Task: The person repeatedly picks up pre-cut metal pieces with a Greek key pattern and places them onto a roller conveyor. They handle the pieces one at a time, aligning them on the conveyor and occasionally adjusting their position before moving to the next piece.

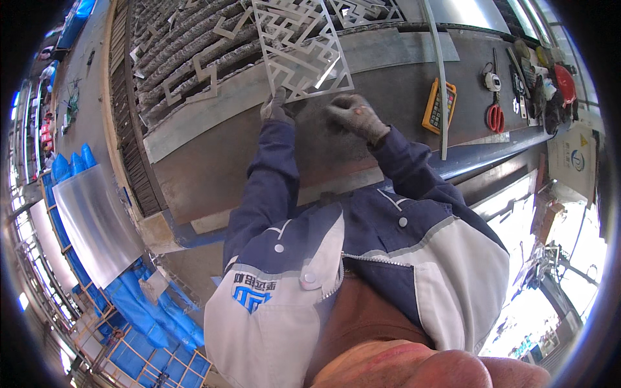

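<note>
A flat metal panel [297, 46] with a cut-out lattice pattern lies at the upper middle, its far end over the ribbed bed. My left hand [277, 108], in a grey glove, is closed on the panel's near left corner. Just right of the panel's near edge is my right hand [358, 116], gloved too, apart from the panel. Its fingers are curled in, and anything inside them is hidden. Beneath both hands is a dark metal sheet [226, 155] on the work table.
Angular metal offcuts [213, 77] rest on the slatted bed [162, 48]. On the right are a long metal strip [437, 77], a yellow-cased keypad device [432, 107], red-handled scissors [495, 118], a tape measure [492, 81] and a red helmet [565, 84]. A shiny sheet [100, 220] stands at left.
</note>
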Demonstrator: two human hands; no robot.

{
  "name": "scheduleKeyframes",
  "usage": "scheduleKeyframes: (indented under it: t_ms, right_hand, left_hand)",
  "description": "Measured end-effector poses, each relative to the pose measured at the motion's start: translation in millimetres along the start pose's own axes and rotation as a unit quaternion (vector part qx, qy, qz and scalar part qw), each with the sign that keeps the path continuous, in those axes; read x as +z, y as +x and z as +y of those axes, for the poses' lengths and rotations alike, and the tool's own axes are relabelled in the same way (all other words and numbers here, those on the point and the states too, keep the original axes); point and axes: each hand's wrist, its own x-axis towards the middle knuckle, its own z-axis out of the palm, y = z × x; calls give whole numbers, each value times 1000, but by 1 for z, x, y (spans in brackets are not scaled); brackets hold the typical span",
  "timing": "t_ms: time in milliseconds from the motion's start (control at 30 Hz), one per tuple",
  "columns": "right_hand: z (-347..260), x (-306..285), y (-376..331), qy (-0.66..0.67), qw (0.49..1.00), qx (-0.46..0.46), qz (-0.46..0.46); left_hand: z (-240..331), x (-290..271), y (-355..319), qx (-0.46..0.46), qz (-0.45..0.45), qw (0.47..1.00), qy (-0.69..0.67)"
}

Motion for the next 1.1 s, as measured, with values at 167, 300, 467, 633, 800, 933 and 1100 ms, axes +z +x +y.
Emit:
scheduleKeyframes:
  t_ms: [167,300,467,633,800,933,1100]
  right_hand:
    - [-19,-34,21,-430,799,-315,277]
    - [-18,-43,61,-597,689,-383,149]
    - [-40,-66,76,-626,665,-398,87]
    - [-109,-64,64,-672,646,-361,33]
    - [-141,-67,48,-452,776,-439,2]
    - [-107,-117,61,-68,934,-330,123]
    - [-11,-128,117,179,950,-119,228]
  left_hand:
    - [5,16,-15,12,-44,998,-53]
    - [16,6,-15,47,8,985,165]
    - [18,-12,-5,124,-2,972,198]
    - [10,-5,-3,99,-13,985,144]
    - [15,2,-12,115,-45,952,279]
    - [48,-7,-27,89,-33,987,126]
    - [132,-40,-51,124,-57,984,111]
